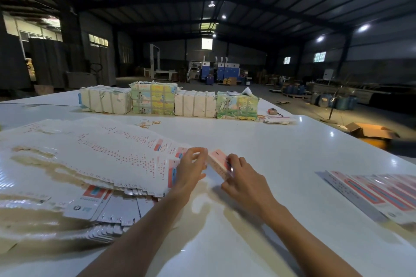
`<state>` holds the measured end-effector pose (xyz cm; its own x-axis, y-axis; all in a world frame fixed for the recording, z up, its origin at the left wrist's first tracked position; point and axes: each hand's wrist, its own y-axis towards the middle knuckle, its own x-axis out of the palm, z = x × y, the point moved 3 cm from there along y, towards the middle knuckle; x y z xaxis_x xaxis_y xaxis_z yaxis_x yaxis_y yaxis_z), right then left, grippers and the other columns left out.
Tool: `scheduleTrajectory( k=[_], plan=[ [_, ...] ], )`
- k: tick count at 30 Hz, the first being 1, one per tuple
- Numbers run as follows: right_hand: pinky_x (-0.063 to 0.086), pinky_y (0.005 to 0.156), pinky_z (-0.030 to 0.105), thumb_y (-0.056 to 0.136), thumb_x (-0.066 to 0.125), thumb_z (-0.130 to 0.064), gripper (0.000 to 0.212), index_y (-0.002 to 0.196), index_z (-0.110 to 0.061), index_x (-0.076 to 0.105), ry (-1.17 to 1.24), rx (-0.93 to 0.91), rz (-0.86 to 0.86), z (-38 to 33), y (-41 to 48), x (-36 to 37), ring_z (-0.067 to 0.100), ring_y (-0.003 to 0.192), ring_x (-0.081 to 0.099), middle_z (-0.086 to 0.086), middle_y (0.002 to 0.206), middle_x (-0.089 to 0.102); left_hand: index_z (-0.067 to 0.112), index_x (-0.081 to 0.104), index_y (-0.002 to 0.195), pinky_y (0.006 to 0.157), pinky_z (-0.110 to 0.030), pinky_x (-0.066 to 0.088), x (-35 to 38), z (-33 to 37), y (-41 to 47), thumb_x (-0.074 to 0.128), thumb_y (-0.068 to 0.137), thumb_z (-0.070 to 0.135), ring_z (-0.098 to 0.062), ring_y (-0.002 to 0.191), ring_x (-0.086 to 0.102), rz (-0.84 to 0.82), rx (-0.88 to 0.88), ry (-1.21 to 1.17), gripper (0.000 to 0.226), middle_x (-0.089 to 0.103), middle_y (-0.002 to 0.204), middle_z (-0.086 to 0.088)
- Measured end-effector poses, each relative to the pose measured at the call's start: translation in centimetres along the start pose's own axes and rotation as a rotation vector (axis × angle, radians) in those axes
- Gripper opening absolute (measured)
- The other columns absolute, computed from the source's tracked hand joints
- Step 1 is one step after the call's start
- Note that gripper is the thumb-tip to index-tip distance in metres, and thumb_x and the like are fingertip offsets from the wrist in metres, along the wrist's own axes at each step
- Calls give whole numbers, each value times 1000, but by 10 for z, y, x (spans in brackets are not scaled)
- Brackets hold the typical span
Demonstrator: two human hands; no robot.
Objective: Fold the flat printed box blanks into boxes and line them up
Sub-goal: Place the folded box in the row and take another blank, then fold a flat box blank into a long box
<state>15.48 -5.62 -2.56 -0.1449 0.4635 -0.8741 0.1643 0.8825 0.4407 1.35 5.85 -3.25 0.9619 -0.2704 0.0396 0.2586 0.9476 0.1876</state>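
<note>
Both forearms reach forward over the white surface [281,141] and meet near its middle. The left hand [191,168] is raised with the wrist bent, its fingers [198,153] curled down onto the left end of a small pink-and-white box blank [217,162]. The right hand [244,177] lies lower, palm down, its fingers [231,162] pinching the blank's right edge. Both hands are closed on the piece, which is tilted up off the surface; it looks partly folded, though the blur makes that hard to confirm.

To the left, a broad fanned stack of flat blanks [90,159] spreads across the surface: thin glossy card, white with rows of red print, with scalloped tabs along the near edges. Its right edge lies just beside the left hand. At the right edge of the surface, a row of flattened boxes [378,191] lies side by side, long and narrow with red-and-blue stripes.

Along the far side stand four wrapped bundles [173,101], blocky and paper-bound, two plain and two with printed pictures. A few rubber bands [147,122] lie before them.

The glossy surface is bare between the hands and the row of flattened boxes, and in front of the bundles.
</note>
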Motion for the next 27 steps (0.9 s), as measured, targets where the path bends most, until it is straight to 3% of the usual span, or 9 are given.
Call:
scheduleTrajectory(
  k=[5,7,9,16,19,23,27],
  plan=[
    [50,72,38,101,59,-46,42,135,-23,47,-54,248,-28,87,-23,-18,24,102,56,-1,125,38,26,62,131,94,-40,49,-27,2,11,53,104,43,-23,114,58,203,382,1162,34,65,128,-1],
    [55,82,42,104,56,-37,40,139,-20,48,-172,325,-35,125,-38,-30,26,114,54,2,128,39,22,60,134,98,-40,45,-33,-2,14,53,102,44,-26,118,55,218,362,1456,40,61,130,-6],
    [54,93,38,105,56,-35,42,144,-21,46,-298,376,-28,157,-55,-45,25,122,52,3,132,42,21,56,136,102,-43,44,-36,-6,14,53,101,46,-28,122,53,215,305,1600,43,58,134,-9],
    [43,105,32,108,47,-38,40,146,-26,42,-657,428,-55,206,-99,-88,20,130,48,-1,141,52,25,57,126,102,-41,44,-45,-18,11,51,102,52,-24,115,54,173,170,1675,37,59,125,-6],
    [44,109,34,108,46,-34,48,154,-24,36,-675,446,-93,210,-112,-96,22,135,47,0,148,50,26,58,124,98,-36,44,-44,-16,10,52,103,49,-21,111,53,159,188,1671,32,59,122,-5],
    [47,108,35,111,38,-33,40,150,-24,42,-665,514,-104,216,-123,-105,21,139,47,0,151,50,19,61,123,96,-34,48,-43,-10,7,59,101,42,-22,109,55,166,172,1577,31,61,119,-8],
    [44,112,35,110,39,-42,42,148,-24,42,-709,528,-84,216,-124,-108,20,136,49,-1,150,52,15,61,122,95,-33,51,-41,-3,4,64,98,38,-22,105,58,151,144,1511,33,65,115,-8]
  ],
)
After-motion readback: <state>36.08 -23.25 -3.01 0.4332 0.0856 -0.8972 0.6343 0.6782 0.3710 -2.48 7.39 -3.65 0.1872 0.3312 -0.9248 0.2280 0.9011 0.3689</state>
